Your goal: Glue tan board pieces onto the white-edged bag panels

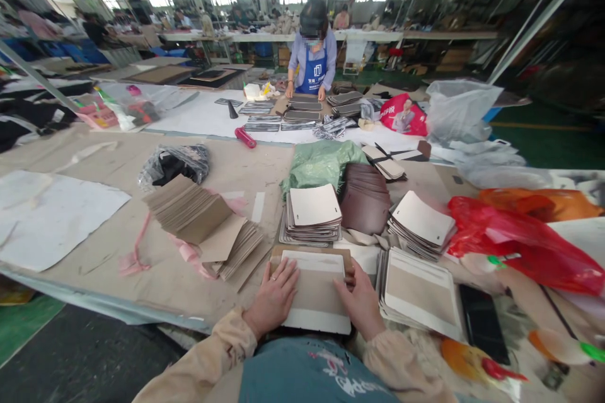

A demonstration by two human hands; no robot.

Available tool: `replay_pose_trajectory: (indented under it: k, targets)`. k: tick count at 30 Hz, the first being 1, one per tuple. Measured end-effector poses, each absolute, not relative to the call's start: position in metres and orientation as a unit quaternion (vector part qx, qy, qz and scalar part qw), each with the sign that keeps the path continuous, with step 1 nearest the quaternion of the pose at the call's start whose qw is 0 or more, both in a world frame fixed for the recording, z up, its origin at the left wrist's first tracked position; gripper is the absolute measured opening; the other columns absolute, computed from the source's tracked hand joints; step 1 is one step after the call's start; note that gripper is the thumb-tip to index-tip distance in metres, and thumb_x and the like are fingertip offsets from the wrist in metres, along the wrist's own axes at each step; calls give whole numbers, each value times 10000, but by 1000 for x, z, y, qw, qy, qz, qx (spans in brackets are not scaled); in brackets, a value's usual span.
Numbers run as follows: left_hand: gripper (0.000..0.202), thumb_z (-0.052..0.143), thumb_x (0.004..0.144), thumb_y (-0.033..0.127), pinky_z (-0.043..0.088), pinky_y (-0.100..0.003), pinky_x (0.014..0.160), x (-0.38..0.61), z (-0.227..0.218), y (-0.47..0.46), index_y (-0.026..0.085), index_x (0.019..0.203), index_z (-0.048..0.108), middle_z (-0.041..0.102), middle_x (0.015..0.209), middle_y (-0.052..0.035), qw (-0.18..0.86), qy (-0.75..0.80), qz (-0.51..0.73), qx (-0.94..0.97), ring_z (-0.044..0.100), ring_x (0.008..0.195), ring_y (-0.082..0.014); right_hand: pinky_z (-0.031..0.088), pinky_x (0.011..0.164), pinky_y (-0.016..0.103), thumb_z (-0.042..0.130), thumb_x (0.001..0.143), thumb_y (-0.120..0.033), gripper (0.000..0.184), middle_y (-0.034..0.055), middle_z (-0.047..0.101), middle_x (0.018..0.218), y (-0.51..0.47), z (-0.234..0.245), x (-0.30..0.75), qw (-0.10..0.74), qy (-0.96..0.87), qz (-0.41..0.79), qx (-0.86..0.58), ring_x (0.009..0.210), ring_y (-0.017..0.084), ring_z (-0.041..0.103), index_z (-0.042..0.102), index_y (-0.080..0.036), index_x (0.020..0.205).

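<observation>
Teal fabric apron with white and pink print (316, 374) occupies the bottom centre of the frame, between two beige cuffed sleeves (227, 343). Above it, at lower centre, lies a flat rectangular beige panel with white end bands (314, 293). Left hand (276, 296): palm down, fingers extended and slightly spread, resting on the panel's left side, gripping nothing. Right hand (362, 301): fingers partly bent at the panel's right edge; from my position I cannot tell whether they pinch it. Adjacent items: stack of similar beige-and-white panels (418, 293), right; leaning stack of tan cardboard sheets (205, 228), left of centre.
</observation>
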State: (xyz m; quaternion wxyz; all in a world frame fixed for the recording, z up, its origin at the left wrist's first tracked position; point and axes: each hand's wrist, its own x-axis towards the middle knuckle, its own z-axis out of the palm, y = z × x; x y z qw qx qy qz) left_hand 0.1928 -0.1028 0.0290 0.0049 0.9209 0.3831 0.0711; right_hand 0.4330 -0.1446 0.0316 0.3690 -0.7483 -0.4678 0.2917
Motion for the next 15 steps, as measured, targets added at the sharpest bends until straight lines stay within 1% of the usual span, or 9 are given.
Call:
replay_pose_trajectory:
  k: [2, 4, 6, 8, 10, 13, 15]
  targets:
    - [442, 366, 930, 232, 158, -552, 1127, 192, 27, -103, 177, 1363, 441, 377, 1469, -109, 2, 381, 75, 921, 253, 1394, -272, 542, 732, 392, 575, 758, -403, 631, 137, 612, 1084, -143, 33, 430, 371, -449, 294, -758, 696, 198, 643, 455, -120, 1309]
    - [443, 368, 928, 228, 148, -548, 1130, 192, 26, -103, 175, 1361, 444, 385, 1463, -116, 0, 380, 83, 921, 252, 1395, -268, 540, 678, 366, 559, 777, -427, 568, 82, 659, 958, -140, 35, 428, 368, -446, 292, -762, 617, 178, 629, 490, -161, 1273]
    - [439, 370, 927, 227, 141, -547, 1131, 192, 25, -103, 173, 1356, 451, 398, 1455, -121, -4, 377, 90, 922, 257, 1394, -265, 531, 643, 336, 531, 801, -430, 512, 50, 666, 873, -138, 38, 429, 359, -461, 282, -761, 623, 177, 631, 505, -185, 1250]
    - [436, 369, 929, 227, 142, -550, 1130, 192, 24, -103, 173, 1353, 454, 405, 1450, -121, -11, 373, 92, 923, 266, 1390, -268, 525, 679, 334, 528, 803, -410, 462, 69, 659, 924, -139, 43, 432, 350, -478, 266, -760, 685, 183, 641, 533, -179, 1202]
    - [433, 367, 932, 228, 154, -556, 1125, 191, 23, -102, 176, 1354, 454, 403, 1452, -119, -17, 369, 90, 925, 278, 1384, -275, 516, 717, 339, 539, 796, -387, 388, 86, 650, 969, -144, 48, 437, 341, -491, 256, -760, 723, 188, 641, 572, -173, 1117]
    - [431, 364, 938, 238, 177, -567, 1115, 190, 21, -101, 174, 1356, 449, 394, 1458, -116, -22, 365, 84, 927, 290, 1377, -286, 502, 644, 306, 549, 797, -355, 238, 32, 659, 837, -161, 56, 442, 320, -510, 274, -750, 662, 175, 630, 612, -208, 973]
    - [432, 360, 940, 244, 182, -569, 1113, 190, 20, -101, 172, 1357, 446, 393, 1458, -119, -22, 366, 84, 927, 294, 1376, -286, 488, 607, 290, 550, 796, -338, 194, 9, 651, 774, -173, 57, 442, 295, -525, 285, -745, 637, 170, 624, 613, -221, 938]
